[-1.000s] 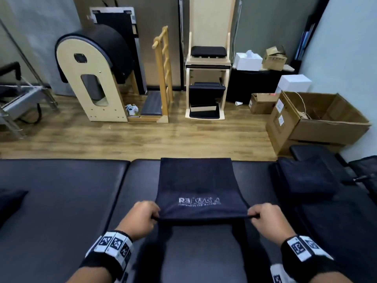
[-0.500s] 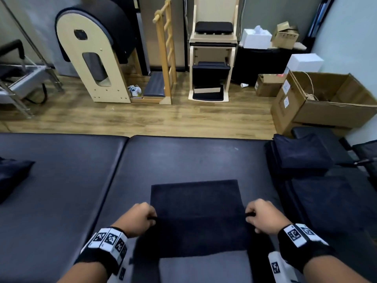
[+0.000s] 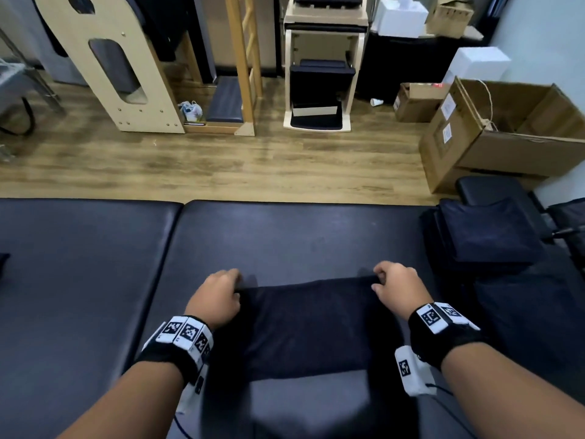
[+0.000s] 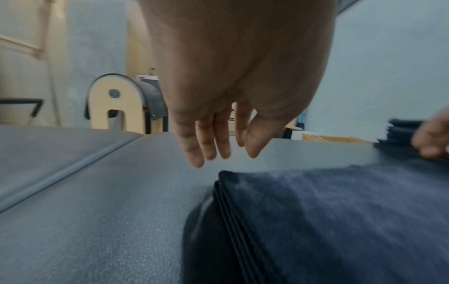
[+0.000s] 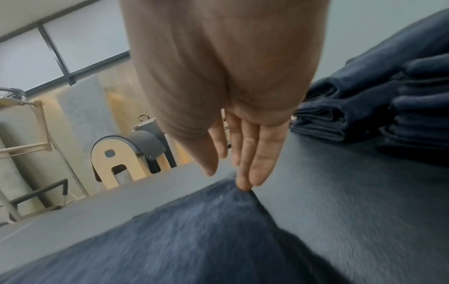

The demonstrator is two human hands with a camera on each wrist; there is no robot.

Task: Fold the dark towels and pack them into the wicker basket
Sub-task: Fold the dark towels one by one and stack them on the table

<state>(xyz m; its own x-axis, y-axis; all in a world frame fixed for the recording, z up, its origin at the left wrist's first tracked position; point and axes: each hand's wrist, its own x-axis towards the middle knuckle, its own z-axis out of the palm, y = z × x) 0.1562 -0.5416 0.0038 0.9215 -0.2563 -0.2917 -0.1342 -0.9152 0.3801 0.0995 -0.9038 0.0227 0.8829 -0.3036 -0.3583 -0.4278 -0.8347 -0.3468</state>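
The folded dark towel [image 3: 304, 324] lies on the black padded table [image 3: 285, 236], at its near middle. The left hand [image 3: 218, 299] sits at the towel's 10 o'clock corner, the right hand [image 3: 399, 289] at its 2 o'clock corner, one fingertip [image 5: 243, 184] touching that corner. A stack of folded dark towels [image 3: 487, 236] lies at 2 o'clock from the towel, well apart, at the table's right end. A second black padded table [image 3: 79, 264] adjoins at 9 o'clock. Beyond the tables, on the wooden plank floor [image 3: 205, 163], an arched wooden barrel frame [image 3: 104, 68] stands at 11 o'clock, a pale wooden chair unit [image 3: 319, 74] at 12, and a large open cardboard box [image 3: 506, 134] at 2.
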